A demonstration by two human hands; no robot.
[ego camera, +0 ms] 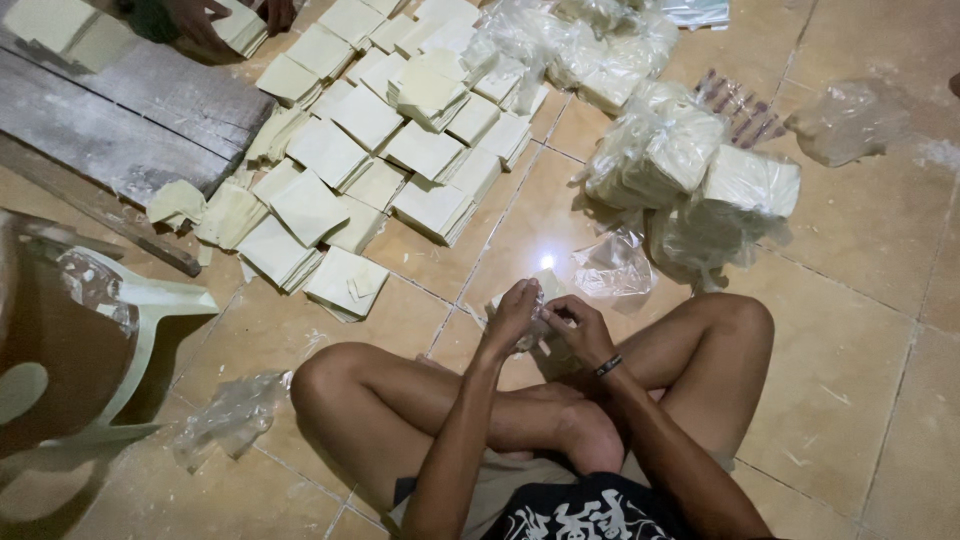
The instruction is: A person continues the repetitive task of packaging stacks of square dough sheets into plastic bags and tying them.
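Observation:
I sit cross-legged on a tiled floor. My left hand [512, 314] and my right hand [583, 328] meet above my shins, both pinching a small clear plastic bag [538, 322] with a pale square stack in it. A dark band circles my right wrist. In front of me lie many stacks of pale yellow squares [372, 130] spread over the floor. To the right, clear bags filled with the same squares [700, 165] are heaped together.
Another person's hands [205, 18] work on stacks at the top left beside a grey wooden board [120, 110]. A green plastic chair [120, 330] stands at my left. Empty clear bags [232, 415] lie on the floor, another [850, 120] at the far right.

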